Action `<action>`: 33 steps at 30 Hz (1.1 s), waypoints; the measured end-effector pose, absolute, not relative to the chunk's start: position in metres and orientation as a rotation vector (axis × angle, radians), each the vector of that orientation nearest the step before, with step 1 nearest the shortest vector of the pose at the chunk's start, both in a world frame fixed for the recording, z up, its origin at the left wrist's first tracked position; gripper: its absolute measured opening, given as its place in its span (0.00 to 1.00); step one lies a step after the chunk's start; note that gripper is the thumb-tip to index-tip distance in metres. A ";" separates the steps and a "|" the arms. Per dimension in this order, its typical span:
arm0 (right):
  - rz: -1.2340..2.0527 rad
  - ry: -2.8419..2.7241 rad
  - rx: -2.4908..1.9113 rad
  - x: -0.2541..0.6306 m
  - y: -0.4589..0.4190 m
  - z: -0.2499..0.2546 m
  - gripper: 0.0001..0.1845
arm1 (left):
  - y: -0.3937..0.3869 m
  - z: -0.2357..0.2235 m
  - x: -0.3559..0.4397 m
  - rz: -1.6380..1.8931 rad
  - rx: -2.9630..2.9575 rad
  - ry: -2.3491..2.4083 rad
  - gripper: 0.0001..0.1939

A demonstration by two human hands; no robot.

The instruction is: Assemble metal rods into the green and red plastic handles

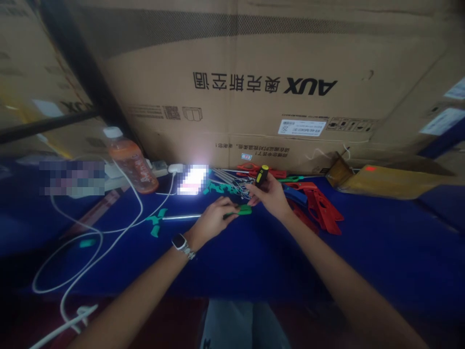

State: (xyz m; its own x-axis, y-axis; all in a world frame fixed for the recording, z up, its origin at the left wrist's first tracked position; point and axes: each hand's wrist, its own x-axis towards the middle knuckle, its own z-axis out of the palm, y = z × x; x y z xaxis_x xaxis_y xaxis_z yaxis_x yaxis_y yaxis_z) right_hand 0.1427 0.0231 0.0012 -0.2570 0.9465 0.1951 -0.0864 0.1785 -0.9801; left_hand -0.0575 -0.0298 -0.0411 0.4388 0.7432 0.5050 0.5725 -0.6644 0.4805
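"Where is the left hand [214,219] working?"

"Over the blue counter [225,276], its fingers clamping on a green handle [246,210]. A silver rod [181,217] is stretching out at nine o'clock, ending in a teal claw [155,230]. The hand is hiding any join between rod and handle, so I can't tell if they're connecting."

"And the right hand [273,198]?"

"At two o'clock from the left, its fingers are pinching a black-and-yellow screwdriver [260,177], handle up, and covering its lower end."

"What's lying around them?"

"Small metal pieces [240,186] are blurring together behind. Red parts [318,201] are lying at the right hand's three o'clock. A screen [192,182] is glowing at the left's eleven, its content pixelated."
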 end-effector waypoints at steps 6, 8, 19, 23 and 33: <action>1.414 -1.645 -0.743 0.153 0.022 0.010 0.23 | -0.030 -0.041 -0.058 1.046 2.444 1.119 0.07; 1.336 -1.646 -0.778 0.152 0.025 0.009 0.23 | -0.029 -0.041 -0.058 1.042 2.449 1.123 0.07; 1.185 -1.593 -0.829 0.143 0.022 -0.002 0.25 | -0.029 -0.041 -0.058 1.053 2.467 1.118 0.07; 1.402 -1.679 -0.772 0.154 0.021 0.006 0.24 | -0.030 -0.040 -0.058 1.053 2.462 1.124 0.06; 1.098 -1.440 -0.941 0.134 0.027 -0.005 0.27 | -0.028 -0.043 -0.059 1.042 2.481 1.130 0.06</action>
State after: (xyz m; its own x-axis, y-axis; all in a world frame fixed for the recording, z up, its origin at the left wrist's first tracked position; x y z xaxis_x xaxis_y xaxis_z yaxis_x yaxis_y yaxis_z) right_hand 0.1338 0.0274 -0.0046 -0.1444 0.9524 0.2686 -0.0069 0.2705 -0.9627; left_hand -0.0587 -0.0282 -0.0434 0.4524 0.7291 0.5136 0.5711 -0.6792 0.4611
